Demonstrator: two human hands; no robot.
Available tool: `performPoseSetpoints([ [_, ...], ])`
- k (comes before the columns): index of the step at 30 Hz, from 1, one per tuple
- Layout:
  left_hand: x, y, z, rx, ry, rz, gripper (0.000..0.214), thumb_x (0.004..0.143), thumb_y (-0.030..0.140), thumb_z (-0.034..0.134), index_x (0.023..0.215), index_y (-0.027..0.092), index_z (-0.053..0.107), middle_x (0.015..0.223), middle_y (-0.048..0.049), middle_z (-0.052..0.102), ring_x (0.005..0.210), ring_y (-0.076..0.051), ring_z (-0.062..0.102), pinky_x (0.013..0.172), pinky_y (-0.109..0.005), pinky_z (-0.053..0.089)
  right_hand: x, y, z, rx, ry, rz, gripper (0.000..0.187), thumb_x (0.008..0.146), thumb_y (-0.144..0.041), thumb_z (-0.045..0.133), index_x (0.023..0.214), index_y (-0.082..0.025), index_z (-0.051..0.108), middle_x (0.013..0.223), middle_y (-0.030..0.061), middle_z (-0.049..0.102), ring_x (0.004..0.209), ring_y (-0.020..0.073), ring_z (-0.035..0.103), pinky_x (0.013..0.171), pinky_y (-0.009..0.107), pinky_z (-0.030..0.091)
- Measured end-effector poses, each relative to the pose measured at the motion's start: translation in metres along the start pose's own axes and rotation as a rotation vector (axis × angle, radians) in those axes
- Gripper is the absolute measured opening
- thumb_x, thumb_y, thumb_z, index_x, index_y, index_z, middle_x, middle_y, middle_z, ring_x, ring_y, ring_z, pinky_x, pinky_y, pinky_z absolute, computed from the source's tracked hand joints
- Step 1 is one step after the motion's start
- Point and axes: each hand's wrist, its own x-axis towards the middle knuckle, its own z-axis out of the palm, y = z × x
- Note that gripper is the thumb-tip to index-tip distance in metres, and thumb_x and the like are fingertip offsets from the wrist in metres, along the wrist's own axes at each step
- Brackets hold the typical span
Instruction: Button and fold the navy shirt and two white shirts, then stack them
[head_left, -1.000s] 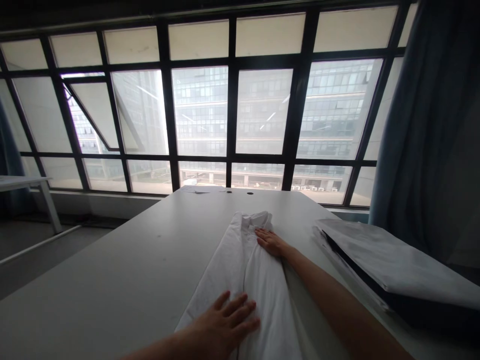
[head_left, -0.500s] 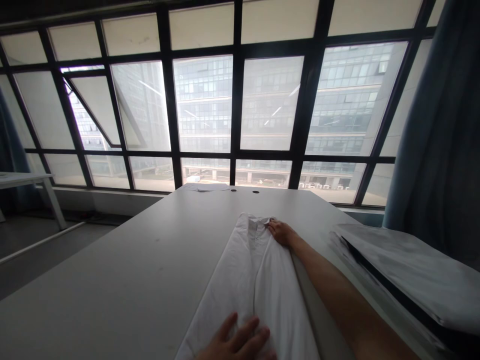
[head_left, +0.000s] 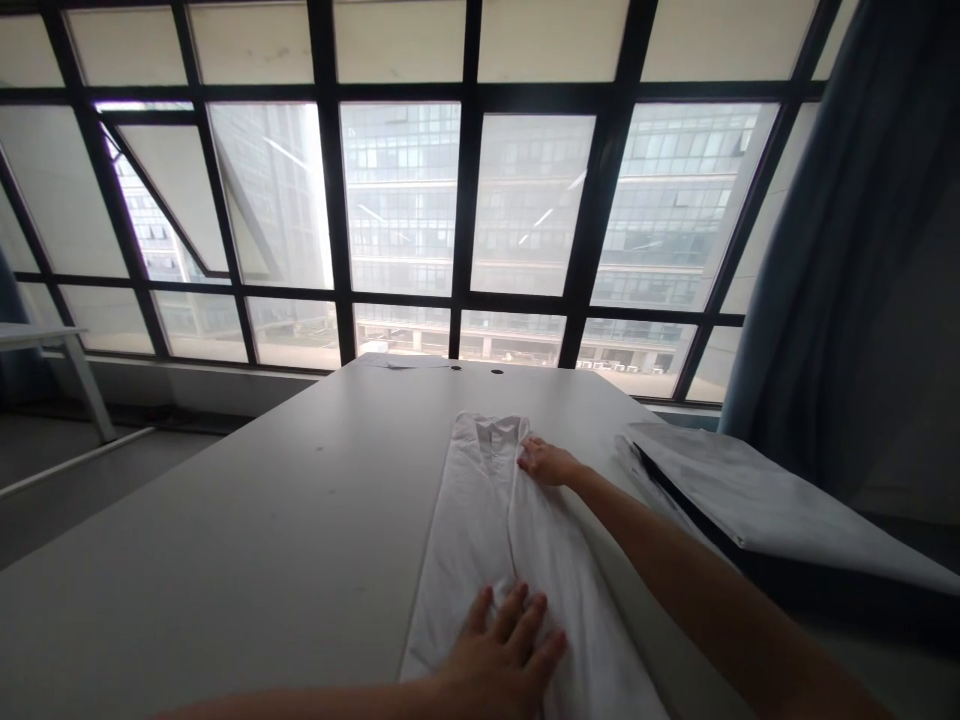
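A long white folded cloth garment [head_left: 469, 520] lies on the white table, with its gathered, wrinkled end pointing toward the windows. A lengthwise fold line runs down its middle. My left hand [head_left: 504, 645] rests palm down on the near part of the cloth, fingers spread. Farther off, my right hand [head_left: 549, 462] reaches to the garment's right edge, just below the far end. Its fingers are bent together over that edge, and the thumb is hidden.
The white table [head_left: 300, 540] stretches toward large framed windows [head_left: 397, 200]. To the right lies a stack of white fabric [head_left: 750, 480] with a dark layer beneath. Paper-like sheets [head_left: 405, 361] lie at the far end. Another table [head_left: 37, 338] stands at left; a blue curtain [head_left: 795, 250] hangs right.
My left hand has moved forward along the cloth and shows more fully. The right hand has shifted from the far corner slightly down the right edge. The camera view has turned a little.
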Motion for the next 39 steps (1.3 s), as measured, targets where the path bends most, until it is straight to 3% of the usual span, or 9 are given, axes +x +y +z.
performPoseSetpoints([
  [3, 0.014, 0.005, -0.018, -0.096, -0.034, 0.052, 0.046, 0.093, 0.054, 0.044, 0.129, 0.029, 0.059, 0.139, -0.0104, 0.056, 0.126, -0.036, 0.052, 0.099, -0.056, 0.045, -0.005, -0.003, -0.005, -0.005, -0.022, -0.011, 0.056, 0.088, -0.044, 0.051, 0.137, -0.017, 0.054, 0.146, 0.0143, 0.047, 0.13, 0.032, 0.048, 0.106, 0.044, 0.039],
  [6, 0.037, -0.021, -0.061, -0.234, 0.042, 0.047, 0.036, 0.091, 0.046, 0.05, 0.119, 0.028, 0.065, 0.12, -0.0036, 0.068, 0.106, -0.024, 0.065, 0.093, -0.037, 0.052, -0.004, -0.008, -0.009, -0.024, 0.027, -0.008, 0.058, 0.085, -0.034, 0.055, 0.14, -0.018, 0.05, 0.15, 0.0142, 0.042, 0.135, 0.0323, 0.042, 0.109, 0.046, 0.035],
  [11, 0.1, -0.142, -0.105, 0.026, 0.354, -0.326, 0.032, 0.093, 0.031, 0.045, 0.115, 0.018, 0.066, 0.125, -0.0092, 0.065, 0.117, -0.026, 0.056, 0.102, -0.04, 0.045, -0.003, -0.046, -0.014, 0.102, 0.228, -0.045, 0.043, 0.089, -0.026, 0.047, 0.13, -0.02, 0.059, 0.135, 0.0108, 0.058, 0.122, 0.0244, 0.054, 0.102, 0.036, 0.04],
  [15, 0.146, -0.237, -0.106, 0.067, 0.326, -0.634, 0.044, 0.097, 0.037, 0.04, 0.129, 0.012, 0.057, 0.136, -0.0131, 0.057, 0.125, -0.026, 0.052, 0.105, -0.038, 0.041, -0.025, -0.092, -0.014, 0.266, 0.181, -0.204, 0.046, 0.094, -0.043, 0.044, 0.132, -0.02, 0.056, 0.13, 0.0114, 0.061, 0.112, 0.0244, 0.058, 0.092, 0.034, 0.044],
  [18, 0.171, -0.274, -0.105, 0.051, 0.283, -0.691, 0.045, 0.097, 0.041, 0.04, 0.129, 0.015, 0.058, 0.135, -0.0112, 0.059, 0.124, -0.023, 0.054, 0.104, -0.032, 0.041, -0.047, -0.115, -0.009, 0.21, 0.12, -0.274, 0.046, 0.091, -0.042, 0.05, 0.131, -0.021, 0.057, 0.12, 0.012, 0.064, 0.108, 0.0259, 0.058, 0.09, 0.036, 0.043],
  [24, 0.201, -0.29, -0.096, 0.059, 0.181, -0.736, 0.047, 0.087, 0.046, 0.054, 0.121, 0.016, 0.063, 0.125, -0.0131, 0.064, 0.113, -0.025, 0.061, 0.094, -0.031, 0.047, -0.064, -0.122, 0.006, 0.134, 0.121, -0.258, 0.039, 0.093, -0.042, 0.045, 0.116, -0.016, 0.063, 0.111, 0.0146, 0.065, 0.109, 0.0277, 0.055, 0.094, 0.041, 0.04],
  [29, 0.196, -0.291, -0.074, 0.115, 0.087, -0.76, 0.055, 0.093, 0.044, 0.041, 0.145, 0.024, 0.042, 0.155, -0.0121, 0.035, 0.141, -0.031, 0.033, 0.11, -0.051, 0.031, -0.067, -0.121, 0.006, 0.146, 0.084, -0.212, 0.052, 0.095, -0.046, 0.04, 0.133, -0.013, 0.053, 0.133, 0.0194, 0.055, 0.124, 0.0307, 0.047, 0.105, 0.046, 0.031],
  [33, 0.188, -0.293, -0.067, 0.147, 0.036, -0.759, 0.054, 0.099, 0.042, 0.023, 0.152, 0.029, 0.028, 0.161, -0.0059, 0.018, 0.147, -0.027, 0.018, 0.114, -0.056, 0.021, -0.07, -0.122, 0.006, 0.157, 0.046, -0.198, 0.059, 0.096, -0.049, 0.036, 0.142, -0.013, 0.045, 0.145, 0.0199, 0.045, 0.134, 0.0317, 0.038, 0.11, 0.049, 0.025],
  [39, 0.212, -0.279, -0.08, 0.278, 0.105, -0.721, 0.049, 0.097, 0.032, 0.032, 0.144, 0.026, 0.043, 0.159, -0.0081, 0.026, 0.147, -0.03, 0.018, 0.114, -0.061, 0.011, -0.07, -0.122, 0.009, 0.136, 0.095, -0.21, 0.054, 0.094, -0.05, 0.039, 0.133, -0.014, 0.052, 0.137, 0.0203, 0.052, 0.128, 0.0329, 0.045, 0.105, 0.051, 0.032],
])
